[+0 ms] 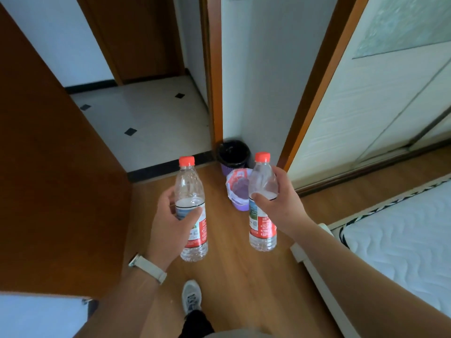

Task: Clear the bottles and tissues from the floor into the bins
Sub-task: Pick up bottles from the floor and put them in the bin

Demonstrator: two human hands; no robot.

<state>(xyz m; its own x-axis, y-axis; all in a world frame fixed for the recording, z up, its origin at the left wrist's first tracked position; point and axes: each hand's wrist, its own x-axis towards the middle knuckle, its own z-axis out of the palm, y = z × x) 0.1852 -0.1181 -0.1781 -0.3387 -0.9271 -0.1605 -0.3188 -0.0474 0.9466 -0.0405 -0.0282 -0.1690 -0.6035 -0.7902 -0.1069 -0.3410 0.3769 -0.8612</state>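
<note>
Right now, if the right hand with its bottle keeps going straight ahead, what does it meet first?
Probably the white-lined purple bin, just beyond the right hand and its bottle. The black-lined bin sits behind it. Depth from one view is uncertain.

Two clear, red-capped bottles stand upright in the air, the left bottle (191, 211) and the right bottle (263, 203). Beyond them in the corner sit a black-lined bin (233, 153) and a white-lined purple bin (238, 189), touching.

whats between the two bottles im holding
In the head view, only bare wooden floor shows between the left bottle and right bottle; the bins stand beyond.
</note>
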